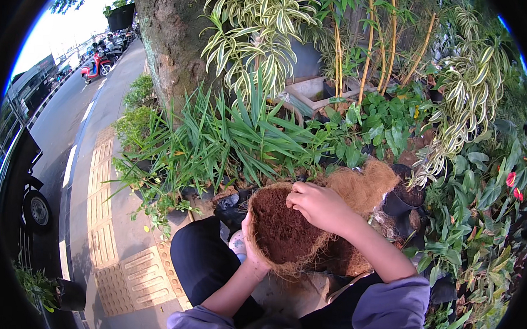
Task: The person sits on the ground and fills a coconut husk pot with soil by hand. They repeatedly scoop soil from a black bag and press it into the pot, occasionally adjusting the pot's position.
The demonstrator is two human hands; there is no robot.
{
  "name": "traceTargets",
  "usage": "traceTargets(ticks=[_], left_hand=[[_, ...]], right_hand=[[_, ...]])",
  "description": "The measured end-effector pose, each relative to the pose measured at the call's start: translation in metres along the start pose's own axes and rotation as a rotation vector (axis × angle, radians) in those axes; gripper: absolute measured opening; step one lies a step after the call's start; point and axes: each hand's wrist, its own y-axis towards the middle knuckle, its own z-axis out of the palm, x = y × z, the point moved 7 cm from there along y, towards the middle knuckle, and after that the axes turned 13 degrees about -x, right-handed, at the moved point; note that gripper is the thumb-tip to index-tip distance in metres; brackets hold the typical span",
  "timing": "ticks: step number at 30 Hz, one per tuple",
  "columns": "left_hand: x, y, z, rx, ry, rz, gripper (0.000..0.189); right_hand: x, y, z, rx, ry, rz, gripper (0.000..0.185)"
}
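Note:
A round coir-fibre pot (295, 268) is tilted towards me above my lap, filled with dark brown, crumbly potting medium (278, 229). My left hand (252, 248) grips its left side, with the fingers partly hidden behind the wall. Over the far right of the pot, my right hand (317, 206) is curled, fingertips drawn together just above the medium; whether they pinch any of it is hidden. Loose brown coconut fibre (361, 186) lies just beyond my right wrist. More brown medium (350, 256) shows beneath the pot, partly covered by my right forearm.
A black plastic pot (401, 197) of soil stands right of the fibre. Long-leaved green plants (234, 132) grow ahead, near a tree trunk (172, 41). Anthuriums (510, 179) crowd the right. Yellow tactile paving (104, 219) runs along the left, beside a road with a parked vehicle (36, 207).

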Motion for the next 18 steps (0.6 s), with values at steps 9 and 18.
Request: traceTargets(ticks=[9,18], left_hand=[[0.009,0.008,-0.02,-0.06,0.015,-0.014,0.062],[0.017,0.006,-0.022,-0.05,0.033,-0.056,0.062]], right_hand=[[-0.004,-0.029,0.013,0.344,0.308,0.106,0.032],[-0.004,-0.024,0.006,0.148,0.192,0.24,0.049]])
